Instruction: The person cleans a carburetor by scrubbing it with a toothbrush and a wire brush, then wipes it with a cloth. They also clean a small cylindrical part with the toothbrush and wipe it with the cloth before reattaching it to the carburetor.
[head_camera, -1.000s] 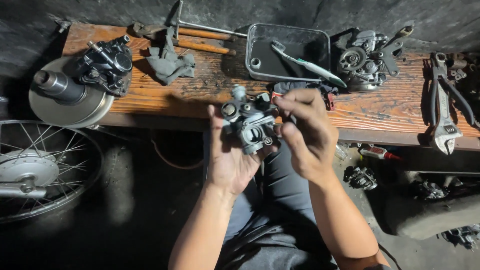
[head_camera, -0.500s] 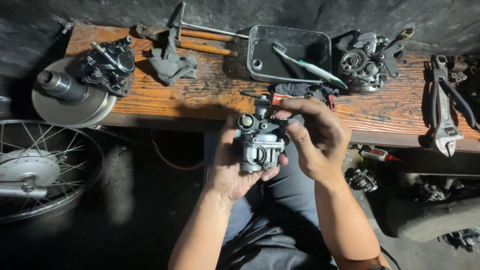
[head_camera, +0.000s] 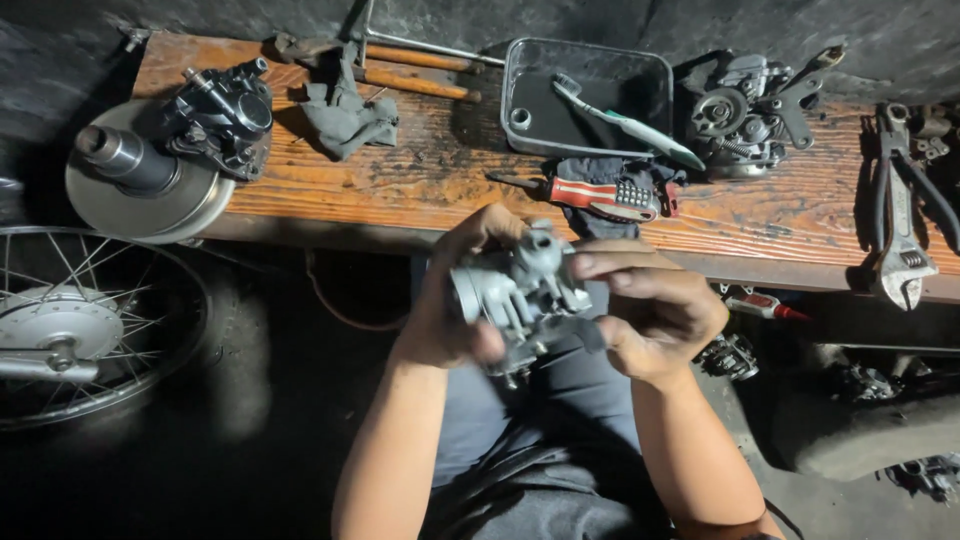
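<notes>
Honestly, my left hand and right hand are both closed on this carburetor, held clear of the desk. If my oily fingers slip, it could drop onto my lap or the dark floor.

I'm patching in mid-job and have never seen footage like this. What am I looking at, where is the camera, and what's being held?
The single view comes from a camera on the person's head, looking down. No machine here: two bare hands. The left hand and right hand together hold a small grey metal engine part, apparently a carburettor, above the lap. Beyond lies a wooden bench with a red-handled screwdriver, a dark tray holding a toothbrush, a rag, pliers and other engine parts. A spoked wheel sits at the left.
</notes>
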